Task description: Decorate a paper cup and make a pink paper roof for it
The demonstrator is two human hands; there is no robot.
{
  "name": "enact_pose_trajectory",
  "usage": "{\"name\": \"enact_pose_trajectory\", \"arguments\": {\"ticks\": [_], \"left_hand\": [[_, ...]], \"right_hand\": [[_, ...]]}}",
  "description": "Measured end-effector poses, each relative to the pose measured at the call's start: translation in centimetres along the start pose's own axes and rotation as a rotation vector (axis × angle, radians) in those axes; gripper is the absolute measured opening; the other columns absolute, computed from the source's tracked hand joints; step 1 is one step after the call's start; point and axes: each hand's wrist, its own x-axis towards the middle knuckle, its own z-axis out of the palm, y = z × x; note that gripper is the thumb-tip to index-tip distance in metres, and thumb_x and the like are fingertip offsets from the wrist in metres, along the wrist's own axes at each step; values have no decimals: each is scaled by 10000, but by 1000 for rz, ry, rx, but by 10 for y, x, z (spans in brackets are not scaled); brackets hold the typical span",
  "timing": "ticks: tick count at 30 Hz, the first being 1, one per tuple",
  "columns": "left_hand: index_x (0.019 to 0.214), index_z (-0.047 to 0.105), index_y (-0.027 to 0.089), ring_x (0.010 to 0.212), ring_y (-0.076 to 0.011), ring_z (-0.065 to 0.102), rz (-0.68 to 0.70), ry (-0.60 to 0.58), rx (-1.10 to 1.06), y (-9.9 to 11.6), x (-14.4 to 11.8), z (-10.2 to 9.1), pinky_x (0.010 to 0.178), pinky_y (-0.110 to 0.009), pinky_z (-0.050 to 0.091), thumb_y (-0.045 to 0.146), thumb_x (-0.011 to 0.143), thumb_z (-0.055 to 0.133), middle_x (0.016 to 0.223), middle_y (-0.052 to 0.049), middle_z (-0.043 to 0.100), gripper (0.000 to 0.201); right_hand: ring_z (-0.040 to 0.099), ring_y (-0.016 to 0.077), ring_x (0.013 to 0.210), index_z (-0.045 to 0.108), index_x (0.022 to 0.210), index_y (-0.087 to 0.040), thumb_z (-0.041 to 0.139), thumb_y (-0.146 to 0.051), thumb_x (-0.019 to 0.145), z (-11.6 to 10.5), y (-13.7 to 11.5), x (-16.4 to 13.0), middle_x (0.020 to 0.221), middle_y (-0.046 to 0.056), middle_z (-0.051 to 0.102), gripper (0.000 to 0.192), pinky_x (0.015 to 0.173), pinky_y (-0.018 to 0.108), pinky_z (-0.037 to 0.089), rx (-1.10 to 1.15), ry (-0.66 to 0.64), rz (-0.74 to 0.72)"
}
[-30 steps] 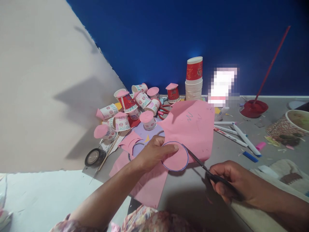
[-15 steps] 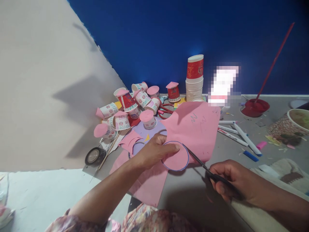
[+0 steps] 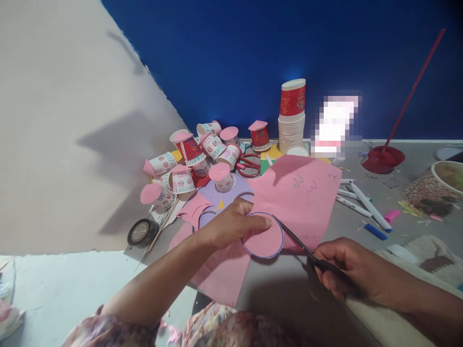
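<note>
Left hand [image 3: 231, 224] pins the pink paper [image 3: 296, 197] on the desk [image 3: 289, 289]. Right hand [image 3: 347, 272] grips scissors [image 3: 300, 246]; their blades have advanced along the blue circle [image 3: 263, 236], and the sheet has swung rightward.

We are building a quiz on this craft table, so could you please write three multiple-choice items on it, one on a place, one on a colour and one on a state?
1. Where does the cup stack stand?
A. by the blue wall
B. on the pink paper
C. in the lap

2. What colour is the line around the paper circle?
A. green
B. blue
C. yellow

3. What does the right hand hold?
A. a marker
B. nothing
C. black scissors

Answers:
1. A, it stands at the wall's foot.
2. B, a blue outline rings the pink circle.
3. C, the fingers grip the handles while the left hand holds the paper.
</note>
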Motion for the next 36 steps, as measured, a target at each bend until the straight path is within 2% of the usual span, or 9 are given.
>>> {"name": "enact_pose_trajectory", "arguments": {"ticks": [8, 17, 23, 28, 36], "left_hand": [[560, 508, 168, 553, -70, 307, 8, -16, -38, -2, 2, -1, 497, -230, 225, 435, 745, 799, 576, 46, 406, 436], [604, 554, 154, 579, -82, 387, -20, -34, -50, 1, 3, -1, 524, -232, 295, 433, 721, 803, 621, 24, 485, 392], [568, 505, 171, 536, -72, 359, -47, -55, 31, 4, 4, -3, 504, -233, 270, 428, 692, 796, 573, 46, 419, 407], [597, 505, 182, 540, -83, 405, -57, -12, 30, 8, 7, -2, 497, -236, 277, 386, 639, 816, 589, 36, 472, 374], [608, 486, 189, 521, -79, 414, -69, -40, 9, 10, 7, -4, 482, -225, 279, 359, 640, 815, 582, 49, 476, 372]], "right_hand": [[501, 116, 550, 641, 679, -185, 813, -611, 743, -2, 6, 0, 592, -11, 605, 464, 570, 246, 374, 45, -3, -22], [490, 111, 549, 590, 636, -188, 834, -580, 723, -1, -1, 0, 567, -11, 586, 470, 554, 238, 354, 18, 8, -3], [472, 103, 552, 581, 646, -183, 841, -621, 702, 0, -4, 0, 564, -10, 595, 513, 531, 233, 301, -6, 10, 24], [477, 107, 557, 597, 664, -185, 832, -605, 722, -1, -3, -1, 586, -8, 607, 484, 543, 237, 324, 29, -1, 4], [484, 104, 543, 637, 662, -171, 842, -663, 700, -1, 3, 2, 582, 10, 642, 534, 525, 233, 301, 51, -7, -2]]}}
